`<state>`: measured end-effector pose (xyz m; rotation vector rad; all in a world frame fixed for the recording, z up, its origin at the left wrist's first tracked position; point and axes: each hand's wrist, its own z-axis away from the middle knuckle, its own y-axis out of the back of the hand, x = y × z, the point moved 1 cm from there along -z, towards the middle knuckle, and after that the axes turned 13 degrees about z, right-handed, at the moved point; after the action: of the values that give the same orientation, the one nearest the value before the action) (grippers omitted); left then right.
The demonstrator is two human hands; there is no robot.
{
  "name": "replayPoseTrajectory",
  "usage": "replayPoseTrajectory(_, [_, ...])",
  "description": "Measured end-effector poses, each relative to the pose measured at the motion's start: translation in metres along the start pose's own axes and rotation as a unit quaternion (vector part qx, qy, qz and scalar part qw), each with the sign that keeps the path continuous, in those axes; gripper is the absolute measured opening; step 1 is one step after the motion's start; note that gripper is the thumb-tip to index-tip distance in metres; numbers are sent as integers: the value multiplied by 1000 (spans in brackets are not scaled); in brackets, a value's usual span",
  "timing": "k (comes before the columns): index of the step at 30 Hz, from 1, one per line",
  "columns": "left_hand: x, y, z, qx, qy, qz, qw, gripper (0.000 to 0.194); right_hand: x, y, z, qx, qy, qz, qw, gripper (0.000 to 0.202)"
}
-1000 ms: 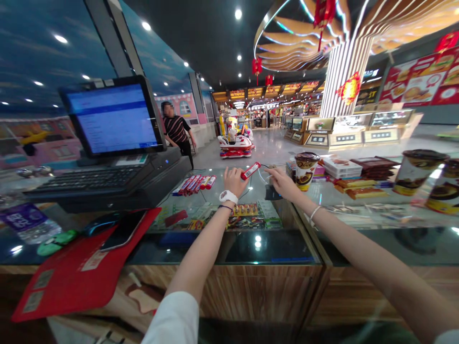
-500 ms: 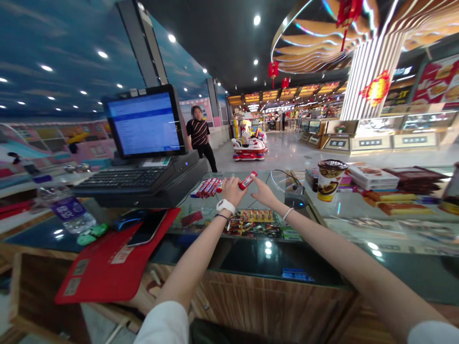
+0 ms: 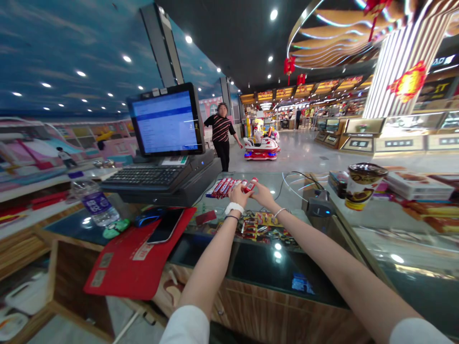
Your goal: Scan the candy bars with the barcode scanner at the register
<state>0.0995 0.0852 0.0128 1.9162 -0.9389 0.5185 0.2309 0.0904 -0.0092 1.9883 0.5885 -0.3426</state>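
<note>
A small red-wrapped candy pack [image 3: 252, 184] is tilted between my two hands above the glass counter [image 3: 287, 193]. My left hand [image 3: 238, 194], with a white watch on the wrist, is closed around its left side. My right hand [image 3: 263, 195] pinches its right end. Just left of my left hand, several similar red and blue candy packs [image 3: 221, 188] lie in a row on the glass. My fingers partly hide the held pack and the right end of the row. Under the glass are several colourful packaged sweets [image 3: 256, 224].
A monitor [image 3: 167, 122] and keyboard [image 3: 138, 177] stand left. Nearer are a phone [image 3: 165, 225] on a red mat [image 3: 132, 267], a mouse [image 3: 150, 217] and a water bottle [image 3: 95, 203]. A black device [image 3: 319, 205] and Dove cup [image 3: 364, 186] stand right. A person [image 3: 221, 131] is beyond the counter.
My right hand has closed in on the red candy pack, nearer my left hand. My view has turned left, so things appear shifted right. The person beyond the counter has changed posture, an arm now out.
</note>
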Motion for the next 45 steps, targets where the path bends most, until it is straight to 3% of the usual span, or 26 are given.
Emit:
replayPoseTrajectory(7, [-11,-4,-5,-32,32,-23,999,17,3,-12,-11,-29,11,3,1000,63])
replayPoseTrajectory(15, [-16,-12,-10,-70,19,-94,993,18,5,-28,-20,-41,-24,50,998,50])
replayPoseTrajectory(23, [-29,5,-17,-22,-55,-156,986,29,-4,-31,-22,-71,-42,140,987,53])
replayPoseTrajectory(29, [-44,9,-17,-52,-27,-158,986,34,-9,-32,-16,-79,-26,144,986,51])
replayPoseTrajectory(45, [-42,8,-17,-47,-39,-144,988,33,-5,-30,-11,-69,-7,140,988,48])
